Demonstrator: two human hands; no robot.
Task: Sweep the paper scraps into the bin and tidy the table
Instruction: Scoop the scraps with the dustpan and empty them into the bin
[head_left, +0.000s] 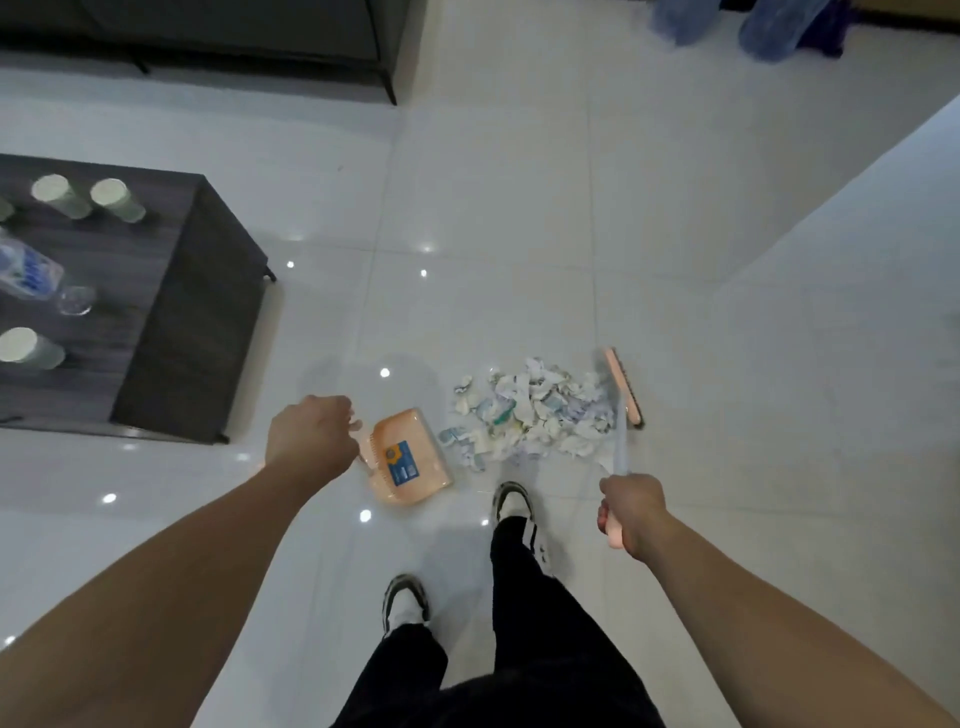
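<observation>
A heap of torn paper scraps (530, 413) lies on the glossy white tiles ahead of my feet. My left hand (310, 436) grips the handle of a peach dustpan (408, 457), which stands on the floor just left of the heap. My right hand (631, 512) holds the long pale handle of a broom; its pink brush head (623, 387) rests on the floor against the heap's right side.
A dark low table (171, 291) stands at the left with paper cups (117, 200), a lying plastic bottle (28, 273) and a small glass (77, 300). A dark sofa base (234, 47) runs along the back. Blue cloth items (769, 26) lie far right. My shoes (511, 501) stand below the heap.
</observation>
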